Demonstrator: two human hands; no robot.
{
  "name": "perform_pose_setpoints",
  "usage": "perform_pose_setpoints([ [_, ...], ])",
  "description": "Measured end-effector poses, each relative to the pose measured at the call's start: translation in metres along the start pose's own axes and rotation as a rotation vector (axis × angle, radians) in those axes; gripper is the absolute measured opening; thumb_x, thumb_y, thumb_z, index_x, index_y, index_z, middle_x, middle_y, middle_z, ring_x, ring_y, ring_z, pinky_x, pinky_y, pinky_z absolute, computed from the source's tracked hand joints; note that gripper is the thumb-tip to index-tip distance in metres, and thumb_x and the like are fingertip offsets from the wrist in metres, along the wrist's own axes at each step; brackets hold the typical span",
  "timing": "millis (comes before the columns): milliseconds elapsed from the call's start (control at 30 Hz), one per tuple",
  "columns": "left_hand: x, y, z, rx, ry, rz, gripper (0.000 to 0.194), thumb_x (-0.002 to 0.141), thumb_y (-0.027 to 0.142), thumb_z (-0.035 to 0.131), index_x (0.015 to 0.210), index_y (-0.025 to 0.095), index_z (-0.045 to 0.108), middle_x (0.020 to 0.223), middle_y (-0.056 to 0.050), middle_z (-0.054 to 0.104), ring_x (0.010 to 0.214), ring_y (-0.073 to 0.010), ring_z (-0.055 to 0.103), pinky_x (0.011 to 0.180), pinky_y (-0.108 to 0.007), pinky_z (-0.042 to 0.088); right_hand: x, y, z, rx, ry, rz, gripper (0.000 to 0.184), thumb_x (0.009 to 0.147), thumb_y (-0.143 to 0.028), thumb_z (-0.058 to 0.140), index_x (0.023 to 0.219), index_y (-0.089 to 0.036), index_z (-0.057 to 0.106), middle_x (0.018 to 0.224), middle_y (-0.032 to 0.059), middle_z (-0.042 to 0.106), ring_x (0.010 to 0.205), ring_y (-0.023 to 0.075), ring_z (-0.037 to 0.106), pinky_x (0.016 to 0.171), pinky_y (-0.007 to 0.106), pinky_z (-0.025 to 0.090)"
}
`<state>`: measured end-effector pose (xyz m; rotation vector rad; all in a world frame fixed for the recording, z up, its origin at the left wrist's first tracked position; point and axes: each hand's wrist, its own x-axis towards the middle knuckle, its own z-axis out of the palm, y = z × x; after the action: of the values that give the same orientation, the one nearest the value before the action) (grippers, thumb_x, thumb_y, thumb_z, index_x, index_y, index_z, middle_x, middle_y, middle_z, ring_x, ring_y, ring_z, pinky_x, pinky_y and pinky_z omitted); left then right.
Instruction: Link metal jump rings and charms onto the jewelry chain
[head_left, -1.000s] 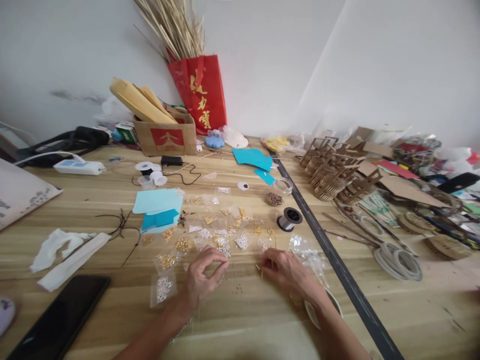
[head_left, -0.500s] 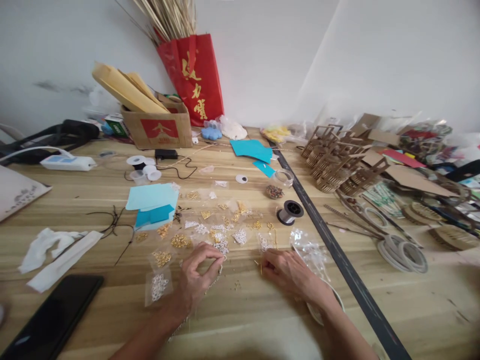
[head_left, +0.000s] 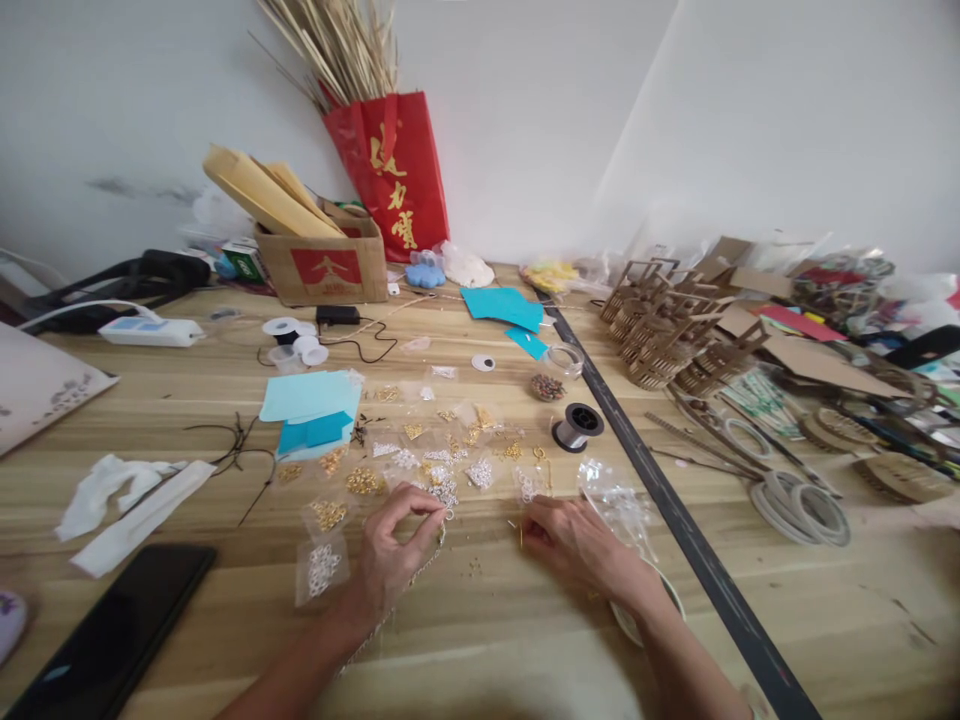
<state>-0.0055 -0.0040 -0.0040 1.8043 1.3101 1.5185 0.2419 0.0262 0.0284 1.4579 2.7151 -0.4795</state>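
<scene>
My left hand (head_left: pixel 397 540) pinches the end of a thin silver-coloured chain (head_left: pixel 426 572) between thumb and forefinger. A small ring shows at those fingertips, and the chain trails down beside my wrist. To the right, my right hand (head_left: pixel 570 540) rests low over the table with fingers curled. A thin gold-coloured piece (head_left: pixel 522 537) stands at its fingertips; whether they grip it is too small to tell. Beyond the left hand lie little bags of silver findings (head_left: pixel 444 488) and gold findings (head_left: pixel 364 481). Tiny gold bits (head_left: pixel 473 567) are scattered between the hands.
A wire spool (head_left: pixel 578 427) and a clear plastic bag (head_left: pixel 619 500) lie near my right hand. A black strip (head_left: pixel 660 475) runs along the table, with wooden baskets (head_left: pixel 652 330) past it. On the left are a phone (head_left: pixel 112 635) and blue cards (head_left: pixel 311 405).
The view has tilted and shifted slightly, so things sit a little lower at the back. Both hands keep nearly the same place and pose, the left still at the chain.
</scene>
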Motion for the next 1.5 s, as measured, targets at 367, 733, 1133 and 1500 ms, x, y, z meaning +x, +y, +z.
perform_pose_setpoints([
  [367,0.000,0.001,-0.001,-0.039,0.003,-0.075,0.012,0.084,0.020,0.064,0.072,0.018,0.065,0.069,-0.001,0.066,0.066,-0.0147,0.061,0.064,-0.026,0.049,0.002,0.000,0.014,-0.140,0.014,-0.014,0.013,0.089,-0.010,0.051,0.087,-0.019,0.060,0.087,0.0032,0.068,0.075,0.0183,0.065,0.062,0.028,0.031],
  [733,0.001,-0.005,-0.002,-0.066,0.025,-0.144,0.013,0.082,0.023,0.064,0.071,0.017,0.065,0.067,0.000,0.067,0.064,-0.0152,0.064,0.062,-0.025,0.050,0.003,0.005,-0.005,-0.101,-0.021,0.075,0.018,0.090,-0.008,0.048,0.085,-0.019,0.062,0.088,0.0048,0.071,0.076,0.0194,0.067,0.061,0.027,0.035],
  [1133,-0.003,-0.016,0.010,0.083,-0.094,0.156,0.012,0.084,0.015,0.062,0.072,0.019,0.064,0.067,-0.001,0.068,0.065,-0.0164,0.062,0.066,-0.030,0.049,0.001,0.024,-0.002,-0.093,0.190,0.127,0.016,0.092,-0.016,0.048,0.084,-0.020,0.061,0.083,0.0041,0.066,0.069,0.0174,0.064,0.057,0.025,0.037],
  [1500,-0.005,-0.009,0.011,0.026,-0.171,0.269,0.016,0.084,0.002,0.058,0.077,0.017,0.061,0.069,-0.002,0.065,0.068,-0.0154,0.057,0.064,-0.027,0.046,0.003,-0.062,0.034,0.793,0.288,-0.206,0.037,0.089,-0.010,0.051,0.123,-0.024,0.052,0.102,0.0044,0.063,0.076,0.0133,0.062,0.064,0.022,0.052],
])
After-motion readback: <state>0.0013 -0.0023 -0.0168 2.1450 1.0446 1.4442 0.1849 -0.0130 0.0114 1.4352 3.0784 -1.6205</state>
